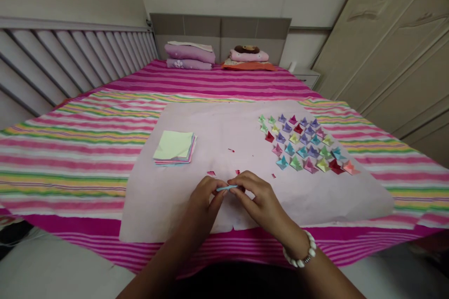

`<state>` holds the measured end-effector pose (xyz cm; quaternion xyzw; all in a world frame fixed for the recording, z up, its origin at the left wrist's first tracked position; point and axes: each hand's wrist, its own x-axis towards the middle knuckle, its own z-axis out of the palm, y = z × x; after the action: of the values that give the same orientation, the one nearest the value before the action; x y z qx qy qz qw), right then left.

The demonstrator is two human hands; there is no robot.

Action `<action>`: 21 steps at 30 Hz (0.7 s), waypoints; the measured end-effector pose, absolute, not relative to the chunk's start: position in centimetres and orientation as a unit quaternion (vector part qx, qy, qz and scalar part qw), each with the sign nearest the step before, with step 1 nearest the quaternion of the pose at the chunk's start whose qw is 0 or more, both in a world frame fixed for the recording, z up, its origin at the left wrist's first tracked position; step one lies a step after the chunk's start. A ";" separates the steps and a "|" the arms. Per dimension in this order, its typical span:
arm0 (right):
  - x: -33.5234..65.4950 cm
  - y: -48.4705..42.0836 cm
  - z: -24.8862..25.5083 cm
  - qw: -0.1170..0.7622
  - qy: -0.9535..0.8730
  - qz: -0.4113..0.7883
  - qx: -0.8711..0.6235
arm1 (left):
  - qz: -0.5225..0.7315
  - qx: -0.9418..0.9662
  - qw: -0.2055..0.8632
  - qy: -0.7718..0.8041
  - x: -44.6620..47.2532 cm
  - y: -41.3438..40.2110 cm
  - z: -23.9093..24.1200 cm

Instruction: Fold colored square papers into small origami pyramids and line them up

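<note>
Between my two hands is a small folded piece of light blue paper [227, 188], seen nearly edge-on above the large pale sheet [210, 121]. My left hand [207, 198] pinches its left end between thumb and fingers. At its right end, my right hand [255, 195] grips it the same way; a white beaded bracelet circles that wrist. Just beyond my fingers lie small red scraps [211, 173]. A stack of coloured square papers [174, 145], pale green on top, sits to the left. Several folded paper boats [304, 138] in many colours stand in rows to the right.
The pale sheet is spread on a bed with a striped cover [87, 149]. Folded purple bedding [190, 56] and a pink and orange pile [249, 58] sit by the headboard [184, 25]. A slatted rail [77, 58] borders the left; a wardrobe [396, 56] stands right.
</note>
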<state>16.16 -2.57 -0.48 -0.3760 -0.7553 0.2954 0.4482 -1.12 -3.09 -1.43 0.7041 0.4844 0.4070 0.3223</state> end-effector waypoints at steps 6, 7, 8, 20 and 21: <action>16.2 -2.7 -0.1 0.409 -0.782 0.278 -0.379 | 0.427 0.637 0.408 0.494 -1.2 -2.8 -1.2; 16.2 -2.7 -0.1 0.403 -0.784 0.280 -0.379 | 0.425 0.626 0.432 0.491 -1.3 -2.7 -1.1; 16.2 -2.8 -0.1 0.400 -0.785 0.284 -0.378 | 0.423 0.612 0.456 0.488 -1.4 -2.6 -1.1; 16.3 -2.4 -0.2 0.494 -0.623 0.481 -0.369 | 0.479 0.455 0.621 0.422 -1.4 -2.5 -1.1; 16.2 -2.3 -0.5 0.495 -0.603 0.502 -0.373 | 0.479 0.447 0.624 0.425 -1.2 -2.5 -1.1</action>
<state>16.21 -2.26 -0.49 -0.3729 -0.6031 0.5022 0.4951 -1.24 -2.50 -1.14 0.4469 0.4249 0.4794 0.6244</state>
